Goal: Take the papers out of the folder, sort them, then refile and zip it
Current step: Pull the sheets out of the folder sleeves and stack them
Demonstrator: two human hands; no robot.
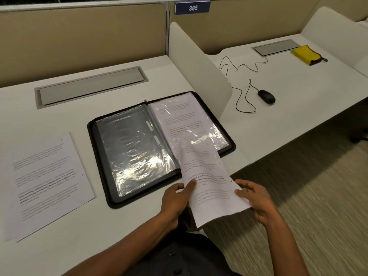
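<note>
A black zip-around folder (161, 148) lies open flat on the white counter (119, 226), its spine running away from the person. Its left half shows a glossy clear plastic sleeve (135, 148) over a dark inside, catching bright glare near the bottom. Its right half holds a printed white page under clear plastic (185, 120), also streaked with reflections. The zipper pull (145, 100) sits at the top of the spine.

A single white sheet of printed text (209, 182) hangs out over the folder's near right corner and past the counter edge, bowed and slightly blurred. The left hand (177, 200) pinches its left edge, thumb on top of the paper and fingers (175, 189) curled beneath. The right hand (256, 200) supports the right edge with its fingers loosely spread, thumb touching the sheet's margin.

To the left of the folder, well apart from it, a small stack of white printed pages (47, 182) lies flat on the counter, a lower sheet peeking out at the bottom left.

Beyond a white divider panel (195, 72), the neighbouring desk carries a black wired mouse (266, 96) and a yellow pouch (305, 54).
</note>
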